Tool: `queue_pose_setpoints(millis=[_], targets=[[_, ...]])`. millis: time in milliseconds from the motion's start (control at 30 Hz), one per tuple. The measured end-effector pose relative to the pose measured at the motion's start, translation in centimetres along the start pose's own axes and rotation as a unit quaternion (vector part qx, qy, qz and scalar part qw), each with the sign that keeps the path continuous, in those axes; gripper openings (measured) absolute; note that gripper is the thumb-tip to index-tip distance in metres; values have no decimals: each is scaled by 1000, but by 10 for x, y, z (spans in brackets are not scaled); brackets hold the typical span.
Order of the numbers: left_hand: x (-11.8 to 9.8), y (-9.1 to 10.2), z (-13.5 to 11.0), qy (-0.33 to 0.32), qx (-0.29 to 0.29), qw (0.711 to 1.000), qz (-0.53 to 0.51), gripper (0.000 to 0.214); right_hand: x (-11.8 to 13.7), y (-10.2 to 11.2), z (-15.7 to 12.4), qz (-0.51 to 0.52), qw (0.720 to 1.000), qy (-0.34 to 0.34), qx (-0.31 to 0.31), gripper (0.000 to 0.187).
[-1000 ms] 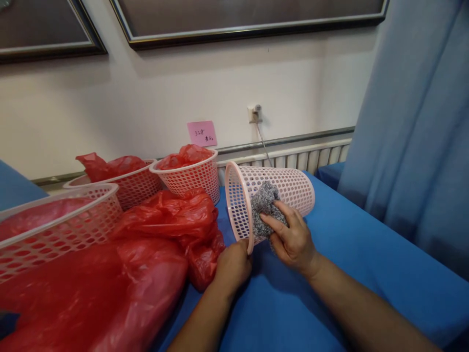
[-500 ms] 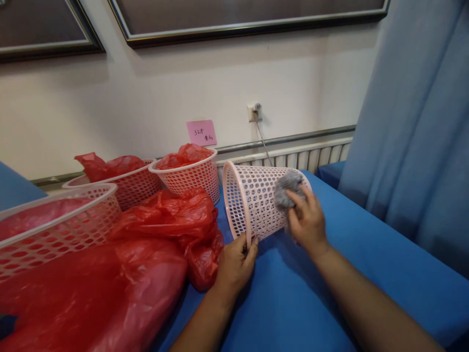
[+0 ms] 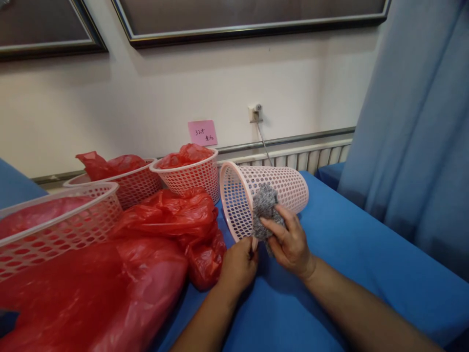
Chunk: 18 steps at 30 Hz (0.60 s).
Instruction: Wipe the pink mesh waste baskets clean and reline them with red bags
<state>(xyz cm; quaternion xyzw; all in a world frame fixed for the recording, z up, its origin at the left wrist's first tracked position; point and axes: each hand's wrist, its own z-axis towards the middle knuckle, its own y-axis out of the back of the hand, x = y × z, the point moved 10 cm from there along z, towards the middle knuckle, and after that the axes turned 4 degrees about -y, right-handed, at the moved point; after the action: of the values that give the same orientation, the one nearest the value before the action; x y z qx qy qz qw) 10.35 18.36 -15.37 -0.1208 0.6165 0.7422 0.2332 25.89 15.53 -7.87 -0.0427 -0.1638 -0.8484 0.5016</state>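
Note:
A pale pink perforated plastic wastebasket (image 3: 286, 183) lies on its side on the blue-covered surface (image 3: 330, 264), its mouth facing left. My left hand (image 3: 240, 264) is closed on the lower part of its rim. With my right hand (image 3: 291, 239) I hold a grey cloth (image 3: 266, 205) against the basket's outer wall, close to the rim. The cloth covers part of the holes and hangs a little below my fingers. Just left of my left hand lies a crumpled red plastic bag (image 3: 172, 215).
Several upright baskets with red liners stand on the left, among them a small one (image 3: 194, 171) and a large one (image 3: 58, 220). Behind are a radiator (image 3: 293, 159), a wall socket (image 3: 255, 114) and a pink note (image 3: 202, 132). A blue curtain (image 3: 410, 122) hangs at right.
My right hand and the cloth have moved left along the basket, from near its base to near the rim. The basket has shifted slightly; my left hand keeps hold of the rim.

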Motion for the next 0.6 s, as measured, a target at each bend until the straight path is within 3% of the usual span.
queue_pose_setpoints(millis=[67,133,233,333,400,433,500,600], targets=[[5,-1,1,15,11,1000,18,12,7,-2,-1,7,1000,22,7,49],[6,-2,2,16,19,1000,17,14,-16,0,1,-14,1000,-8,1,48],[5,-3,3,16,35,999,20,15,-101,18,-2,-67,981,-171,-57,41],[7,-4,3,38,53,996,60,16,-194,43,-28,-73,905,-394,-140,36],[6,-6,2,44,68,993,84,17,-219,47,-40,-58,870,-461,-162,38],[5,-7,2,42,76,992,91,19,-217,46,-39,-52,872,-459,-164,38],[2,-10,1,36,88,990,101,24,-186,40,-27,-44,906,-393,-152,38],[-3,-15,1,19,102,989,106,32,-100,24,-4,-22,969,-225,-96,38]])
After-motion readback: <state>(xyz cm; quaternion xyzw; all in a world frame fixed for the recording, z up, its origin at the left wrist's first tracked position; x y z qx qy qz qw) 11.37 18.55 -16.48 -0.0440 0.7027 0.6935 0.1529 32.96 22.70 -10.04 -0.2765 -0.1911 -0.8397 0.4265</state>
